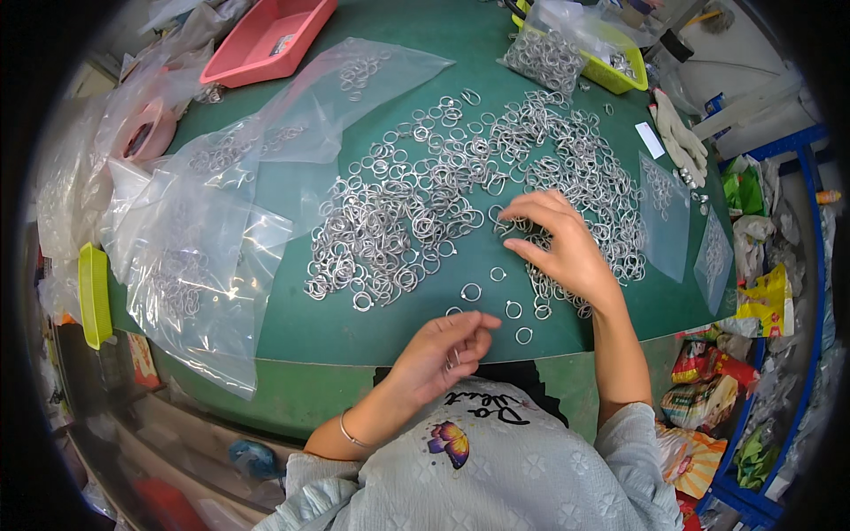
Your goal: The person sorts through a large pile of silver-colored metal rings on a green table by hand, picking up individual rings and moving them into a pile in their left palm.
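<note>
A big heap of silvery metal rings (381, 221) is spread over the green table, each with a small knob or tab on its rim. My left hand (438, 350) is at the table's near edge, fingers curled around a few of these rings, which partly show between them. Another ring peeks out beyond its fingertips. Over the right part of the heap, my right hand (562, 243) hovers with thumb and fingers apart, close to some rings. Several single rings (513, 309) lie between the two hands, apart from the heap.
Clear plastic bags (195, 257) holding more rings cover the table's left side. A pink tray (274, 44) and a yellow-green basket (620, 75) with a filled bag (544, 57) stand at the back. Gloves (677, 137) and small bags (664, 212) lie right.
</note>
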A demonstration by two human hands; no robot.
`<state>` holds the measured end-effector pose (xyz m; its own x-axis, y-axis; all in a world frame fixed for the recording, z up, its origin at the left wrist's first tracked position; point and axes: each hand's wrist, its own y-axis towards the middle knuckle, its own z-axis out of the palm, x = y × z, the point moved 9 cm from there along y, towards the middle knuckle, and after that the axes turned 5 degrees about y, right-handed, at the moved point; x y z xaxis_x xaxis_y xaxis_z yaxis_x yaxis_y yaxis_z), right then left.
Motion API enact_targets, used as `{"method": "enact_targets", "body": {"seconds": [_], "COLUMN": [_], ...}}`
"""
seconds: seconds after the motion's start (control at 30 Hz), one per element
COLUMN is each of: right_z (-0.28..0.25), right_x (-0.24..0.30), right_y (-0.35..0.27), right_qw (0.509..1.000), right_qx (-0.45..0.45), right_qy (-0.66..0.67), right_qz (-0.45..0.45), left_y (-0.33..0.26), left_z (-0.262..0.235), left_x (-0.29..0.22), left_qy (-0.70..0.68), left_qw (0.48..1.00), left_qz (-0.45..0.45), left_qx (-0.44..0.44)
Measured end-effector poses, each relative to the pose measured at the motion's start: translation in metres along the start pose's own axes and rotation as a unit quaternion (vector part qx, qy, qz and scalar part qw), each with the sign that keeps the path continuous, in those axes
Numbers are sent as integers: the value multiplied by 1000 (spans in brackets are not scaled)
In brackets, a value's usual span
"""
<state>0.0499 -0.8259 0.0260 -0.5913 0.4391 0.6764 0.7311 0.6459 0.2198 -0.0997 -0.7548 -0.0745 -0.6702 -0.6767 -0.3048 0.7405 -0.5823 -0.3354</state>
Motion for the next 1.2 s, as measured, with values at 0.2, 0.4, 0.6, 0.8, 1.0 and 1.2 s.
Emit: {"method": "enact_targets", "body": {"seconds": [0.2,0.4,0.6,0.8,1.0,1.2], "right_z": [8,54,45,42,39,45], "right_x": [-17,2,20,12,10,9], "right_y": [-3,-37,-39,-41,-34,-42], "right_qw": [998,817,890,823,938,896], "right_qx": [11,170,194,137,79,79], "right_qy": [-37,500,374,498,274,376], "right_qz": [53,231,176,235,196,224], "left_y": [-3,-2,-5,-3,3,0], "left_z": [0,0,-4,-11,3,-10], "left_x": [17,-14,-20,-22,-25,-28], "left_qy": [-121,-47,123,-13,7,94], "left_qw": [986,984,977,986,982,971], "left_qz": [-53,94,119,120,138,176], "left_qx": [-103,-146,-125,-113,-125,-130]}}
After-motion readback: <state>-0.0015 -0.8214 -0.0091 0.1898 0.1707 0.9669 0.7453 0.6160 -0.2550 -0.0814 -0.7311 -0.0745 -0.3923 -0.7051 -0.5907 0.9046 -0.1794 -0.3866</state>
